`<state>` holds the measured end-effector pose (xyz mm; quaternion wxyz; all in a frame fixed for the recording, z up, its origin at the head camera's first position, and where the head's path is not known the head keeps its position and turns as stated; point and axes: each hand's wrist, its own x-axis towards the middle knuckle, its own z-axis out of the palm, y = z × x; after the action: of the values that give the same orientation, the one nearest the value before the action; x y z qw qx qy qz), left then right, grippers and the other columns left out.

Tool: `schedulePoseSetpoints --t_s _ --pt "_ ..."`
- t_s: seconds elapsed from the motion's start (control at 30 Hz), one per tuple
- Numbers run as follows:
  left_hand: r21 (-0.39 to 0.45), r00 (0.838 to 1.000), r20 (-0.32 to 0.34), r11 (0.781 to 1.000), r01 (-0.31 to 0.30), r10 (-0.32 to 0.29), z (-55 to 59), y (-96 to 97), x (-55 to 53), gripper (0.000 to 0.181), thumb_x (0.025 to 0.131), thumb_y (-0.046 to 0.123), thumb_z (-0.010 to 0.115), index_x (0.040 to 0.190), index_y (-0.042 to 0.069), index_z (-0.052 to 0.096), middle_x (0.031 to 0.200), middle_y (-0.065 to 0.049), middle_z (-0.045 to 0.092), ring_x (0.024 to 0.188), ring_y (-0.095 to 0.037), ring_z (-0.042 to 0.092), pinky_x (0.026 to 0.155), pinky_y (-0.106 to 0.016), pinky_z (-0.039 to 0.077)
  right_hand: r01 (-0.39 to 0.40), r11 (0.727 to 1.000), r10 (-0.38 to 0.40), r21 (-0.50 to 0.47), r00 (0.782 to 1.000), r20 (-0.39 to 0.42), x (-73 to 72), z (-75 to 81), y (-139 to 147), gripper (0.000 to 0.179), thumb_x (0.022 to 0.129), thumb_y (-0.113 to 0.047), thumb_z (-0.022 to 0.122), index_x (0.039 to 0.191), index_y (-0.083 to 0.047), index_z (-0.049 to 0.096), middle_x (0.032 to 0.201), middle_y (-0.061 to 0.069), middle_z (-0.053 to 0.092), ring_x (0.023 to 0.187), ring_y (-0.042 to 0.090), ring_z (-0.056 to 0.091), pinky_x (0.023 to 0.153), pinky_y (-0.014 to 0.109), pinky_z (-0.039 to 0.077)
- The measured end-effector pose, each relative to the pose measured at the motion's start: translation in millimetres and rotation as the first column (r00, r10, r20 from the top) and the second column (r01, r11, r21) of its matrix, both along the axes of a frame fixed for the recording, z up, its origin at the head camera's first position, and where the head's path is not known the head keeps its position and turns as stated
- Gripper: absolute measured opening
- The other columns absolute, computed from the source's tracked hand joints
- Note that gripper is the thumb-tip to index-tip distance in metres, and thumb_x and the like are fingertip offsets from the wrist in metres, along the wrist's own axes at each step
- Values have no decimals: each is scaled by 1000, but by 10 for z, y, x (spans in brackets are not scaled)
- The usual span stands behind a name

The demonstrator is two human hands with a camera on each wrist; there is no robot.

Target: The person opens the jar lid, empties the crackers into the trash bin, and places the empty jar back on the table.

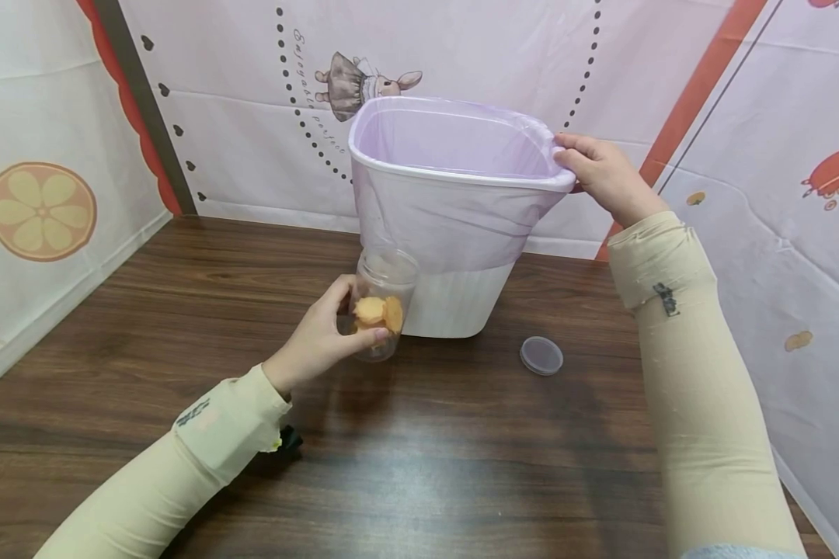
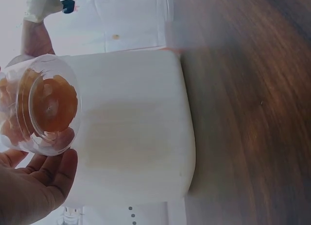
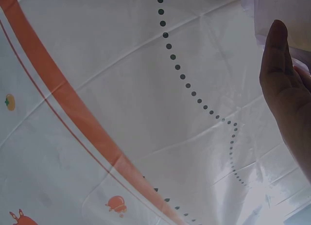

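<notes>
In my left hand (image 1: 325,334) is a clear jar (image 1: 389,272) without a lid, gripped round its side. Several yellow-orange chips (image 1: 372,310) lie in it; the left wrist view shows the jar's round base (image 2: 53,106) with the chips behind it. The jar overlaps the front of a white trash bin (image 1: 454,299) in the head view. A thin purple bag (image 1: 454,217) lines the bin and folds down over its rim. My right hand (image 1: 604,175) holds the bin's right rim corner, thumb and fingers on the bag there. In the right wrist view that hand (image 3: 286,89) shows only at the edge.
A round clear lid (image 1: 541,355) lies on the dark wood table (image 1: 419,466), right of the bin. Printed white cloth (image 1: 252,155) hangs behind the bin and along both sides. Something small and black (image 1: 290,441) shows beneath my left wrist.
</notes>
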<state>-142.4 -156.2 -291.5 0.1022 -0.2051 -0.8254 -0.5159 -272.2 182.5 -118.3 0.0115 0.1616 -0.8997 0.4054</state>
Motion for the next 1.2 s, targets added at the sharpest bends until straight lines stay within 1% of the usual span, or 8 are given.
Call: schedulePoseSetpoints --t_s 0.2,0.37,0.53,0.7,0.77,0.93,1.03,1.2 --pt "6 1000 9 1000 -16 16 -6 -11 -16 42 80 17 76 105 8 44 93 -5 44 92 -20 42 79 -33 34 -5 1000 5 1 1000 9 -12 -1 7 58 100 -35 39 151 -10 29 154 14 34 104 2 53 88 18 47" --pt "25 1000 12 999 -22 21 11 -31 -27 42 81 17 75 109 7 45 100 -7 49 93 -19 43 80 -36 37 -2 1000 2 0 1000 7 -12 1 15 57 100 -35 39 151 -10 30 155 13 33 105 2 51 83 14 46" --pt "39 1000 13 999 -23 23 39 -60 -37 43 81 17 75 111 6 46 107 -9 53 96 -19 46 84 -38 39 2 1000 -2 -2 1000 2 -15 0 17 57 100 -35 39 150 -10 31 155 12 34 105 2 51 79 12 45" --pt "40 999 18 999 -34 33 55 -93 -54 41 81 19 74 105 5 44 111 -8 54 96 -20 47 83 -38 40 2 1000 -2 4 1000 5 -22 0 12 57 100 -35 39 150 -9 31 154 14 34 103 1 52 89 19 47" --pt "37 999 21 999 -39 38 60 -102 -56 41 82 19 74 104 4 42 111 -8 54 96 -21 47 82 -37 41 1 1000 -1 7 1000 5 -24 0 13 57 100 -36 39 150 -9 31 154 13 34 105 2 52 90 19 47" --pt "39 998 43 998 -48 47 78 -123 -40 44 83 20 72 114 5 45 113 -10 54 98 -21 50 82 -35 45 0 1000 0 8 1000 0 -31 -4 14 57 100 -35 39 150 -9 31 154 13 34 107 4 52 85 16 47" --pt "37 997 52 998 -54 52 86 -135 -44 46 84 21 72 118 6 46 115 -9 55 99 -21 51 83 -35 46 -3 1000 3 10 1000 2 -33 -8 16 57 100 -35 39 150 -9 30 154 14 34 106 5 53 89 19 48" --pt "37 997 51 997 -62 60 93 -157 -68 49 84 20 72 122 6 46 117 -9 56 100 -20 54 83 -32 47 -3 1000 3 7 1000 -1 -36 -11 18 57 100 -35 39 150 -9 30 154 15 35 104 3 54 88 18 48"
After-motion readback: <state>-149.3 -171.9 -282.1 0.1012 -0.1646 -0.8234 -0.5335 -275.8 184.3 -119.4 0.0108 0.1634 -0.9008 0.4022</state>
